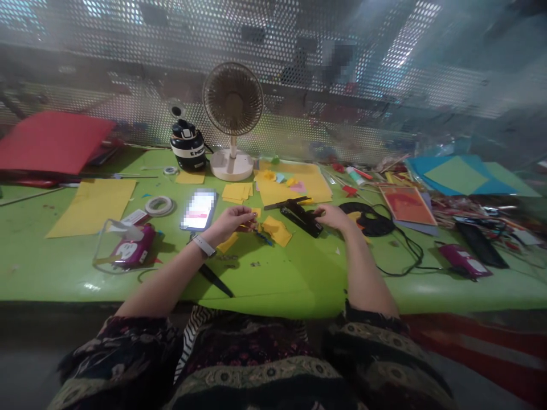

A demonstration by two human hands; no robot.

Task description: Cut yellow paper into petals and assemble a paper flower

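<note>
My left hand is closed in a pinch at the middle of the green table, with a small yellow piece of paper at its fingertips. Folded yellow paper lies just to the right of it, beside a small blue item too small to name. My right hand has its fingers curled at the near end of a black stapler. The stapler lies slanted on the table; its far end is partly blurred. Some of the right fingertips are hidden. Small metal bits lie in front of my hands.
A phone, tape roll and magenta device stand left. Behind are a fan, a black bottle and yellow sheets. On the right lie a cabled black disc, another magenta device and coloured papers.
</note>
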